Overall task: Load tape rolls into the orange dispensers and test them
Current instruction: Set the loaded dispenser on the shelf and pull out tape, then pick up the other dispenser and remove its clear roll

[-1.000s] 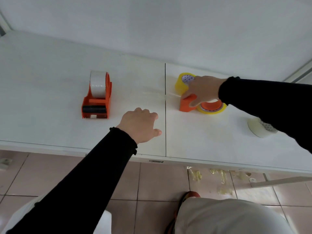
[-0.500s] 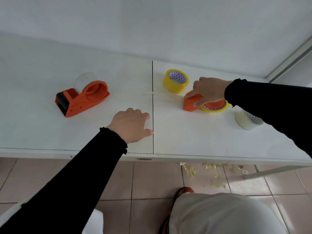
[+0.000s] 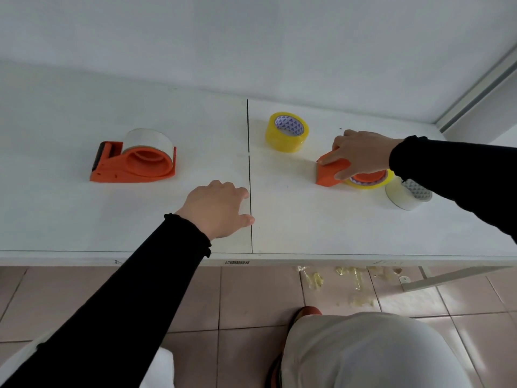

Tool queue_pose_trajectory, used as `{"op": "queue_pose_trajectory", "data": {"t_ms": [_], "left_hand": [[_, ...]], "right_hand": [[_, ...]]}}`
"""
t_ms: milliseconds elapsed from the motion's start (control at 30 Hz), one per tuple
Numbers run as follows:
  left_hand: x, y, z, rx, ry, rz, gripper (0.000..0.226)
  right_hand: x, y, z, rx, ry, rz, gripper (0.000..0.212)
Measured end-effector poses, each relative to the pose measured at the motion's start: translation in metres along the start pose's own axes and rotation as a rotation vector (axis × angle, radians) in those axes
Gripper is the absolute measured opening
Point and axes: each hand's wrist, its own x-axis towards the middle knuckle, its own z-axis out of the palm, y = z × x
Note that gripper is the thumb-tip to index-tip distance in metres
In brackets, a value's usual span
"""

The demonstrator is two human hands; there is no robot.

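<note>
On the counter [image 3: 307, 225], left dispenser [image 3: 134, 161] lies loaded with clear roll; right hand [image 3: 361, 155] grips 2nd dispenser [image 3: 331, 173], yellow roll seated, likely testing it. Left hand [image 3: 216, 210] rests flat, empty. 2 spare rolls unused
</note>
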Motion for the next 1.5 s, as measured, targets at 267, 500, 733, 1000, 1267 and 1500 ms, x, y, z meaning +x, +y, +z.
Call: {"op": "queue_pose_trajectory", "data": {"t_ms": [267,500,733,1000,1267,1500], "left_hand": [[-0.001,-0.005,-0.002,0.001,0.018,0.006,0.061],[-0.003,-0.005,-0.002,0.001,0.028,0.002,0.061],[0.003,0.007,-0.004,0.004,0.039,0.031,0.060],[0.015,0.016,-0.003,-0.025,0.095,0.050,0.055],[-0.003,-0.042,-0.028,-0.207,0.624,-0.031,0.049],[-0.037,-0.145,-0.025,-0.368,0.679,-0.427,0.053]], "right_hand": [[-0.006,0.005,0.004,0.008,-0.020,0.018,0.054],[-0.014,0.008,0.006,0.038,-0.047,0.044,0.055],[-0.014,-0.008,0.008,0.029,-0.053,0.107,0.056],[0.006,-0.047,-0.004,0.512,0.240,0.257,0.057],[0.053,-0.164,-0.056,1.420,0.617,0.100,0.029],[0.092,-0.249,-0.117,1.648,0.507,-0.106,0.049]]}}
